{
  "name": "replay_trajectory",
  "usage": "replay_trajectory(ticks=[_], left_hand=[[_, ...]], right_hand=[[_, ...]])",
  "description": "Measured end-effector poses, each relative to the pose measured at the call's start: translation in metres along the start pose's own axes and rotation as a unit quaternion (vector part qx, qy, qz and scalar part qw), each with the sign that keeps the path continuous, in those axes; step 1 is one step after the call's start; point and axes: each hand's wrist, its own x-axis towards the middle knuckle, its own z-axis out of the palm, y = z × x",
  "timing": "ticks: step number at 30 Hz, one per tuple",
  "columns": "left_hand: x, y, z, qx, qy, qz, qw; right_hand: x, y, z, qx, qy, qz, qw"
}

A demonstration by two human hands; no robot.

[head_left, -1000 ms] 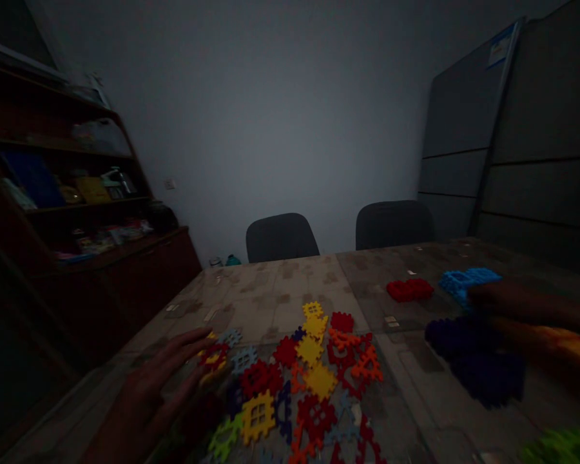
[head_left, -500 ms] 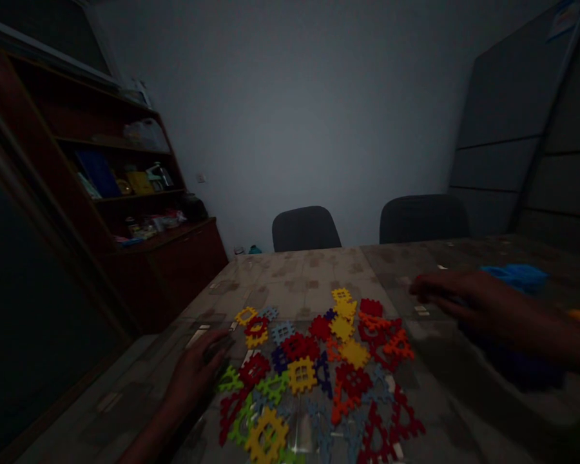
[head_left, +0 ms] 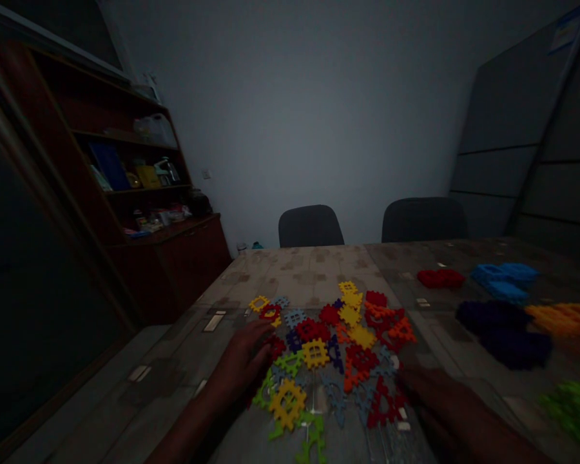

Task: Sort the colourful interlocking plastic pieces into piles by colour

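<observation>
A heap of flat, notched plastic building pieces [head_left: 336, 341] in yellow, red, orange, blue and green lies spread on the patterned table [head_left: 299, 274]. My left hand [head_left: 244, 361] rests at the heap's left edge, fingers curled over the pieces there. My right hand [head_left: 428, 390] lies on the heap's near right edge beside red pieces. The room is very dark, so I cannot make out whether either hand grips a piece.
Sorted piles sit at the right: red [head_left: 439, 278], blue [head_left: 505, 280], dark purple [head_left: 505, 328], orange [head_left: 563, 319], green [head_left: 573, 409]. Two dark chairs [head_left: 312, 225] stand across the table. A wooden shelf unit [head_left: 140, 206] fills the left wall; grey panels lean at the right.
My right hand has come back from the sorted piles at the right to the heap's near right edge. My left hand has slid in against the heap. The view swung left.
</observation>
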Motion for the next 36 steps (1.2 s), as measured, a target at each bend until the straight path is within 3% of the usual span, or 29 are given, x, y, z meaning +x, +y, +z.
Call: replay_trajectory(ticks=[5, 8, 11, 15, 18, 26, 32, 36], left_hand=[[-0.004, 0.035, -0.003, -0.009, -0.072, 0.063, 0.995], [-0.008, 0.045, -0.002, -0.005, -0.090, 0.084, 0.992], [-0.007, 0.040, -0.001, 0.008, -0.094, 0.091, 0.991], [-0.004, 0.027, -0.002, 0.025, -0.091, 0.084, 0.992], [-0.007, 0.030, -0.002, 0.027, -0.098, 0.090, 0.991], [-0.019, 0.058, 0.007, 0.033, -0.136, 0.123, 0.983], [-0.018, 0.052, 0.011, 0.042, -0.132, 0.137, 0.981], [-0.018, 0.055, 0.010, 0.044, -0.099, 0.171, 0.979]], right_hand=[[-0.001, -0.016, -0.005, 0.050, -0.035, -0.077, 0.995], [0.001, -0.034, -0.014, 0.085, -0.040, -0.066, 0.993], [0.004, -0.035, -0.011, 0.092, -0.023, -0.041, 0.995], [0.005, -0.008, 0.008, 0.054, 0.012, -0.033, 0.998], [0.006, 0.004, 0.016, 0.034, 0.030, -0.044, 0.998], [0.015, -0.029, -0.004, 0.071, 0.003, -0.107, 0.992], [0.018, -0.020, -0.002, 0.082, 0.028, -0.065, 0.994], [0.021, -0.013, -0.002, 0.098, 0.068, -0.037, 0.992]])
